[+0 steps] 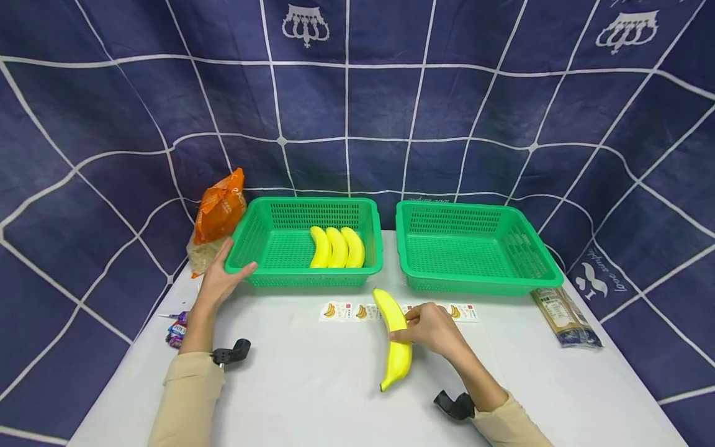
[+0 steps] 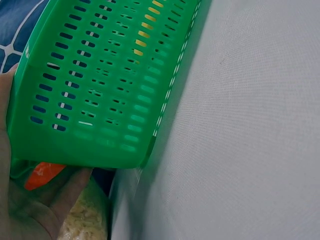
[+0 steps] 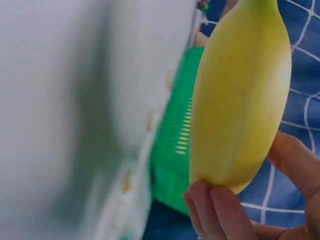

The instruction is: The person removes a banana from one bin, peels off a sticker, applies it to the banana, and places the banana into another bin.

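Observation:
My right hand point(image 1: 429, 329) pinches a yellow banana point(image 1: 398, 354) around its middle, thumb on one side and fingers on the other. The banana points away from me, just over the table's middle; in the right wrist view the banana point(image 3: 240, 100) fills much of the picture. At the near left corner of the left green basket point(image 1: 307, 277), my left hand point(image 1: 219, 279) rests with thumb and fingers spread. Its straight fingers point(image 2: 72, 195) lie against the basket's end wall. Three bananas point(image 1: 337, 247) lie side by side in that basket's right part.
A second green basket point(image 1: 463, 282) stands to the right. Banana-picture labels point(image 1: 337, 311) lie in a row before the baskets. An orange bag point(image 1: 220, 208) stands left, small purple packets point(image 1: 177, 330) lie nearer, and a brown packet point(image 1: 565, 316) lies far right.

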